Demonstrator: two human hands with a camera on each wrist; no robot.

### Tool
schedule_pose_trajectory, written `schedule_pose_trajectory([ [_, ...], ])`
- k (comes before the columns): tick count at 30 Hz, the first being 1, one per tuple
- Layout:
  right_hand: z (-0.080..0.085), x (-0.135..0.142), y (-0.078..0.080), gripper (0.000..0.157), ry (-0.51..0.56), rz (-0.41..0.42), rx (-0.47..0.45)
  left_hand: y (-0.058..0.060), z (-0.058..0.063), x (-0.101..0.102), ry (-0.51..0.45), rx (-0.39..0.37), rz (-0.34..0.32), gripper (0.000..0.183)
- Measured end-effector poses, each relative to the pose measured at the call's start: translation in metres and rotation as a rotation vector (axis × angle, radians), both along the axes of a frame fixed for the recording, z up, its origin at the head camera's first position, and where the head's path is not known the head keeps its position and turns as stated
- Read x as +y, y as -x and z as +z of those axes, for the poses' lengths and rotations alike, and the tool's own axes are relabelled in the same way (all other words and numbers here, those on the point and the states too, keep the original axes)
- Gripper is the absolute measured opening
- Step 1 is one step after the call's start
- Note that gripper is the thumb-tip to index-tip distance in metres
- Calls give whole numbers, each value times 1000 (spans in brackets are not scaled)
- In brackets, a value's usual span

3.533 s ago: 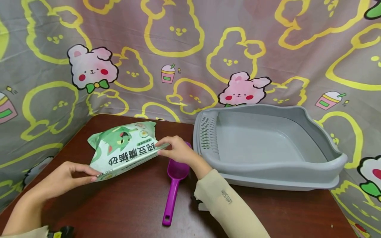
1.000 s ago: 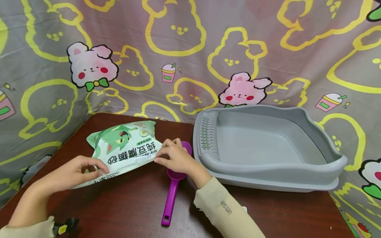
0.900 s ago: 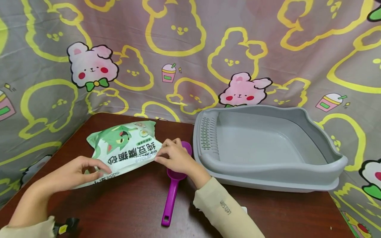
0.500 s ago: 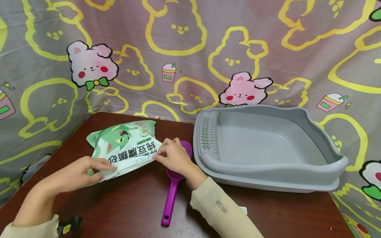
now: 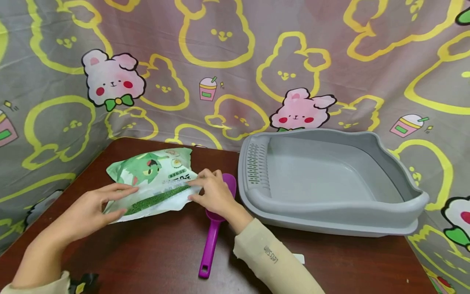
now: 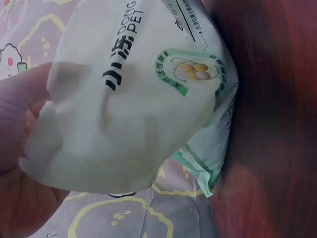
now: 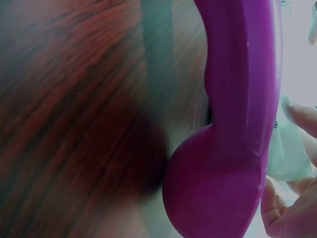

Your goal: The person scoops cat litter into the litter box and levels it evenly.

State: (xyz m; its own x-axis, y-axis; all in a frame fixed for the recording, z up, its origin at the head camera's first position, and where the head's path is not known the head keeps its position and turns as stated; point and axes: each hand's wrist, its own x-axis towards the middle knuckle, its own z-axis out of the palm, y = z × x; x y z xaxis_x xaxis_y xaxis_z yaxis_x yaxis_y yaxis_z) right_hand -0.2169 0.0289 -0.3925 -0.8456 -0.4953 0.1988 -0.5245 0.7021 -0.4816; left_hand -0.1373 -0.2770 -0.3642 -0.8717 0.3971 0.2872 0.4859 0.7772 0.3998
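A white and green bag of cat litter (image 5: 148,167) lies on the left of the table, its near end parted so that green granules (image 5: 154,201) show inside. My left hand (image 5: 82,214) holds the mouth's left end, fingers on the far lip and thumb by the near lip. At the right end, my right hand (image 5: 216,196) pinches the bag's edge. In the left wrist view the bag's torn edge (image 6: 42,153) lies against my fingers. A purple scoop (image 5: 209,249) lies beneath my right hand, which partly hides its bowl; its purple plastic (image 7: 237,124) fills much of the right wrist view.
A large grey litter box (image 5: 341,216) with a slotted step stands at the right. A small white object (image 5: 300,258) shows beside my right sleeve. The brown table (image 5: 147,261) ends at a patterned cloth (image 5: 235,49) behind.
The bag's near end has gone from a closed flap to a parted mouth with granules showing. Both hands have shifted slightly along its edge. The scoop and litter box stay in place.
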Motion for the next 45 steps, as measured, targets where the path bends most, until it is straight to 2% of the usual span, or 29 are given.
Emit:
schedule_pose_trajectory([
  [4,1,-2,1,45,-17,19,28,-4,2,5,-1,51,8,65],
  [10,3,-5,-1,49,-22,5,68,-7,9,15,15,159,-12,77],
  [17,0,-11,0,40,48,-67,79,-4,10,18,74,143,-11,88],
  [22,-3,-19,-1,31,175,-114,42,-2,9,20,107,148,22,96],
  [25,-4,-23,-1,29,252,-127,-20,-3,9,22,105,121,41,98],
  [28,-4,-25,-1,31,300,-128,-80,-4,11,22,113,54,59,97],
  [34,-2,-23,-2,45,320,-115,-146,-3,16,21,143,-59,90,96],
  [40,0,-15,-3,57,330,-19,-213,-5,15,22,177,-69,109,89],
  [45,5,-6,-4,62,289,59,-243,-7,17,22,220,-71,107,73],
])
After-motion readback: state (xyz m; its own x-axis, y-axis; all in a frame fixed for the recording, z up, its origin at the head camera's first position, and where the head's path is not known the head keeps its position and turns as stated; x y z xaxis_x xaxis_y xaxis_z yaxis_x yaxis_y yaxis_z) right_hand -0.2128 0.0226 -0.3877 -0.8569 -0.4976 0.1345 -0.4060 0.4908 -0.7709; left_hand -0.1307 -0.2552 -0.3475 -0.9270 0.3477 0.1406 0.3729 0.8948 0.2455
